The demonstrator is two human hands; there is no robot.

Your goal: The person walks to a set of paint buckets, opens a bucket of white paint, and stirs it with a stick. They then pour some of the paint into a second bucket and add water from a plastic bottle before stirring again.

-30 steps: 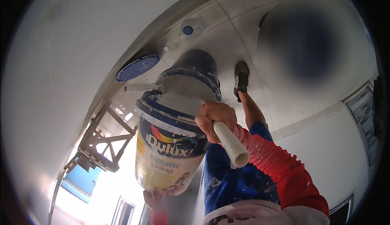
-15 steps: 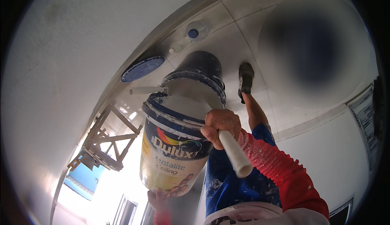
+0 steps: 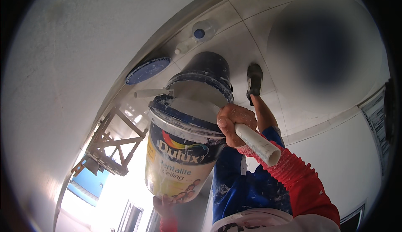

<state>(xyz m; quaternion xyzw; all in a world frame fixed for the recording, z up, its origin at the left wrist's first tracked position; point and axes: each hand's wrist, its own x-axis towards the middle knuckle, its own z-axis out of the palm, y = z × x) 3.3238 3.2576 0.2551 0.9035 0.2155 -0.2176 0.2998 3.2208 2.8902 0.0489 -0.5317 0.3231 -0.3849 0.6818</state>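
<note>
My left hand point(image 3: 163, 205) supports the base of a labelled paint bucket point(image 3: 180, 161), which is tilted with its mouth away from me. In my right hand point(image 3: 235, 121) is a white plastic pipe point(image 3: 259, 146), its open end pointing toward me at lower right; the fist is closed just right of the tilted bucket's rim, and the pipe's far end is not plain to see. The tilted mouth overlaps the opening of a dark blue bucket point(image 3: 207, 63), whose rim is smeared with white. A pale stick-like handle point(image 3: 150, 93) juts left between the two rims.
A blue lid point(image 3: 148, 71) lies by the wall at left, near a clear bottle with a blue cap point(image 3: 199, 34). A wooden stand point(image 3: 111, 144) is at lower left. My shoe point(image 3: 254, 81) is on the tiled floor point(image 3: 238, 47) right of the dark bucket.
My right hand has shifted right and slightly up. The pipe's near end has swung right and upward. The tilted bucket has moved slightly, while my left hand stays at its base.
</note>
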